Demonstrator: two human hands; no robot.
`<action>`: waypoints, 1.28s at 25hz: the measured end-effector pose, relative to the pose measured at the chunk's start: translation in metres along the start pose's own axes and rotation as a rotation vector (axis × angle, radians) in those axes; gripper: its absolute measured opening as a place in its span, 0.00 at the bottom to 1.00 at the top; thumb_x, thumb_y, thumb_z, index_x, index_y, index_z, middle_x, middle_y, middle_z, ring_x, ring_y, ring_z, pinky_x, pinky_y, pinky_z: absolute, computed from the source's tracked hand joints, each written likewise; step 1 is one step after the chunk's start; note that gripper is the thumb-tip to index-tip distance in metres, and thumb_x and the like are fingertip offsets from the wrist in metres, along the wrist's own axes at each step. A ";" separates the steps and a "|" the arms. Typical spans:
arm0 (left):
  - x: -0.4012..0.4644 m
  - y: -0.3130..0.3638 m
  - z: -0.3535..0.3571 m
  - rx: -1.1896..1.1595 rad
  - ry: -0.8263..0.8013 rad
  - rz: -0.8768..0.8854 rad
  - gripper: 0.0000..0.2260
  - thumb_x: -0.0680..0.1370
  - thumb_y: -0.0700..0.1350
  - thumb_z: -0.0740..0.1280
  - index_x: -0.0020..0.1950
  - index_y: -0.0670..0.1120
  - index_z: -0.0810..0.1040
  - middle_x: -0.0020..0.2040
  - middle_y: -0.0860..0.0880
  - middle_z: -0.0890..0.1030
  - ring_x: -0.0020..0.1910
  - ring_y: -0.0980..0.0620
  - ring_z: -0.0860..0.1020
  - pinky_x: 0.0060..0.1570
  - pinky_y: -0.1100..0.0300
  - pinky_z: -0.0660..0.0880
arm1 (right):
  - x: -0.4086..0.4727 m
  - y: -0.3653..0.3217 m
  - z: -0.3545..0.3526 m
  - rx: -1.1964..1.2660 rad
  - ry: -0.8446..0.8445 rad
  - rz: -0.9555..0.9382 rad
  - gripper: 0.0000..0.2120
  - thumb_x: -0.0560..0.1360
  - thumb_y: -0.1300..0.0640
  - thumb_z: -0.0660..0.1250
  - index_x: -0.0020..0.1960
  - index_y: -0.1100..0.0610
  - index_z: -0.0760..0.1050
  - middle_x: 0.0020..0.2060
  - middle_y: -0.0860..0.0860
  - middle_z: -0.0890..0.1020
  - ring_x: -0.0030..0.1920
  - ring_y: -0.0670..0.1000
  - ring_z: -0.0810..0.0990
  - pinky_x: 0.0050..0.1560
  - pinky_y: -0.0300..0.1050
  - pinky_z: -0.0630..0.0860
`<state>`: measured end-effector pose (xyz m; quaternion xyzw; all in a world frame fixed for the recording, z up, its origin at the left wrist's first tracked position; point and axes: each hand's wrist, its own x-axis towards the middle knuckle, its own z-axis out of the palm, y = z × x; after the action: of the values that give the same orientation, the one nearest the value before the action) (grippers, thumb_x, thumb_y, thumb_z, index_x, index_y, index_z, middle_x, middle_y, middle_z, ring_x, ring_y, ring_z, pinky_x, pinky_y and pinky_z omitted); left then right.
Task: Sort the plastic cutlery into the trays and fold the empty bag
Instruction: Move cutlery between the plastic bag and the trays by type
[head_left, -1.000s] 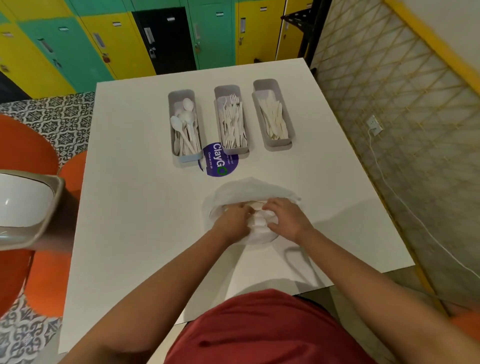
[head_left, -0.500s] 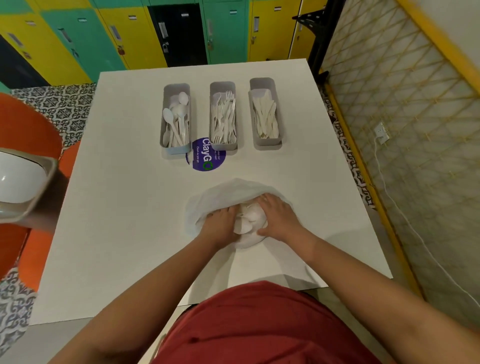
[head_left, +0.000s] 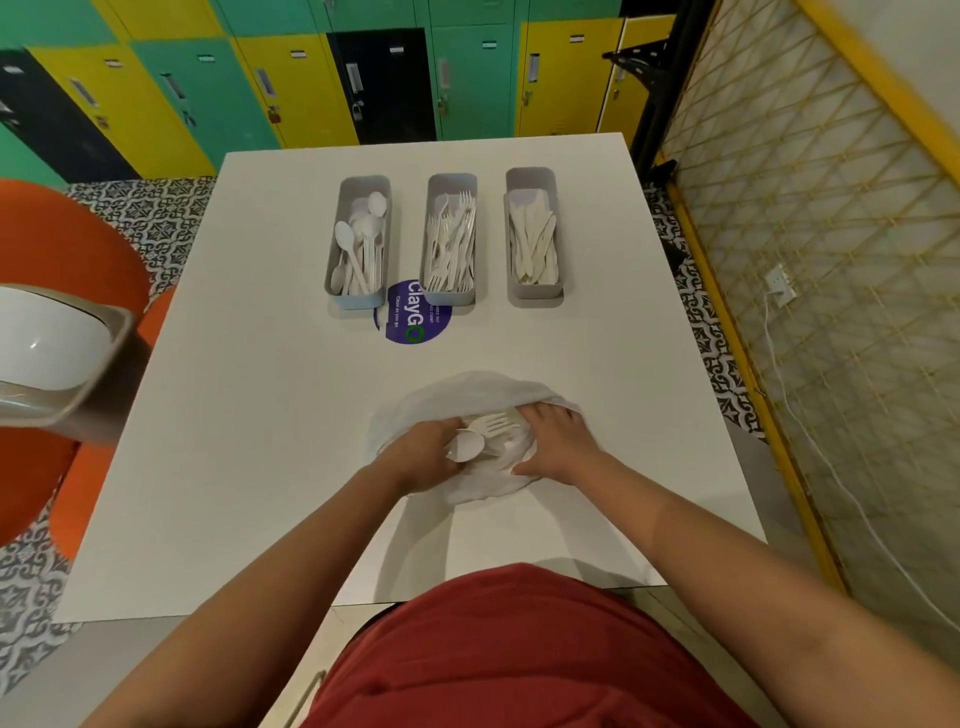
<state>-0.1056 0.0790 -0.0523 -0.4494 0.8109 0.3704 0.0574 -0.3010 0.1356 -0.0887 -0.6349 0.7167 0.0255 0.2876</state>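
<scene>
Both hands work at the white plastic bag (head_left: 470, 395), which lies on the white table (head_left: 249, 415) near its 6 o'clock edge. The left hand (head_left: 423, 457) grips a small bundle of cutlery at the bag's mouth: a white plastic fork (head_left: 493, 422) with tines pointing toward 2 o'clock, and a white spoon (head_left: 465, 448) beside it. The fingers curl around the handles. The right hand (head_left: 556, 449) rests on the bag at the 3 o'clock side of the bundle, fingers fairly straight and pressed onto the plastic. More white cutlery shows inside the bag between the hands; the pieces cannot be told apart.

Three grey trays stand side by side toward 12 o'clock, well apart from the bag:
- spoon tray (head_left: 332, 249), at 11 o'clock, containing spoons;
- fork tray (head_left: 451, 179), centre, containing forks;
- knife tray (head_left: 531, 174), at 1 o'clock, containing knives.

A round purple "ClayGo" sticker (head_left: 410, 325) lies on the table, partly covered by the near ends of the spoon tray and fork tray.
</scene>
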 end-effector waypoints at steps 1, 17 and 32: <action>-0.001 0.000 -0.003 -0.006 0.010 0.006 0.16 0.74 0.47 0.68 0.61 0.48 0.74 0.58 0.49 0.79 0.57 0.48 0.76 0.54 0.62 0.69 | 0.000 0.000 -0.001 -0.019 -0.008 -0.001 0.48 0.66 0.43 0.72 0.77 0.50 0.48 0.76 0.51 0.55 0.76 0.53 0.53 0.75 0.50 0.52; 0.018 0.028 -0.061 -1.459 0.274 -0.136 0.04 0.81 0.38 0.57 0.49 0.43 0.71 0.37 0.47 0.72 0.37 0.53 0.73 0.47 0.55 0.76 | -0.002 -0.057 -0.042 -0.034 0.076 0.130 0.21 0.76 0.56 0.62 0.69 0.49 0.69 0.66 0.51 0.74 0.65 0.55 0.73 0.64 0.48 0.69; 0.024 0.009 -0.095 -1.621 0.246 -0.245 0.06 0.79 0.31 0.57 0.50 0.39 0.71 0.42 0.43 0.74 0.43 0.49 0.75 0.46 0.58 0.74 | 0.014 -0.145 -0.070 0.968 0.106 0.241 0.02 0.79 0.59 0.59 0.50 0.57 0.69 0.45 0.55 0.80 0.31 0.49 0.77 0.26 0.39 0.72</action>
<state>-0.1036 0.0033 0.0109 -0.4740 0.2382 0.7793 -0.3336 -0.1936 0.0672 0.0108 -0.3417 0.7281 -0.3093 0.5074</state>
